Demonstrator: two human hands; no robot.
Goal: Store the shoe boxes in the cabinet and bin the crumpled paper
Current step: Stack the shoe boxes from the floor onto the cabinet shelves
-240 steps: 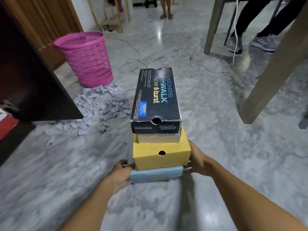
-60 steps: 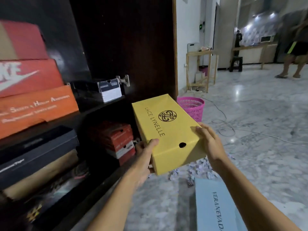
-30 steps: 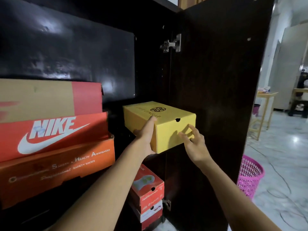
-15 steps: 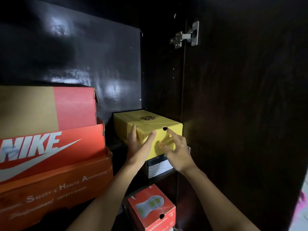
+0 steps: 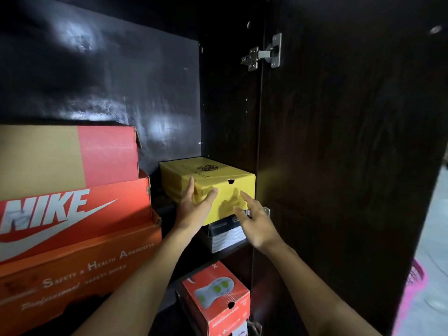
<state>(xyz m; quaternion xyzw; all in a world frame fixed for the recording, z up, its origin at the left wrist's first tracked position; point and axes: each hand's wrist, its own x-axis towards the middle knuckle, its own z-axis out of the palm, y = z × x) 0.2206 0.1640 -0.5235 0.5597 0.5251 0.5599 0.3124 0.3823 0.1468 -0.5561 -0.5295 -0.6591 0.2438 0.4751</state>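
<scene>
Yellow cardboard shoe box sits inside the dark wooden cabinet, on top of a black and white shoe box on a shelf, close to the cabinet's right inner wall. Its lid has a round black mark and some black letters; only "LLE" at the end can be read. A small round hole is in its front. The left hand lies on the box's front left corner, its grip spread flat, with straight fingers on the side and the thumb on the front. The right hand is just in front of the box with its grip spread wide, holding nothing; I cannot tell if it touches. To the left is a pile of three big boxes: a brown and red cardboard box on top, a red box with "NIKE" and a white swoosh, and an orange box that says "Safety & Health Awareness". Lower down is a small red box with a picture of a grey shoe sole. A silver metal hinge holds the open door. A pink plastic basket peeks out past the door's right edge.
</scene>
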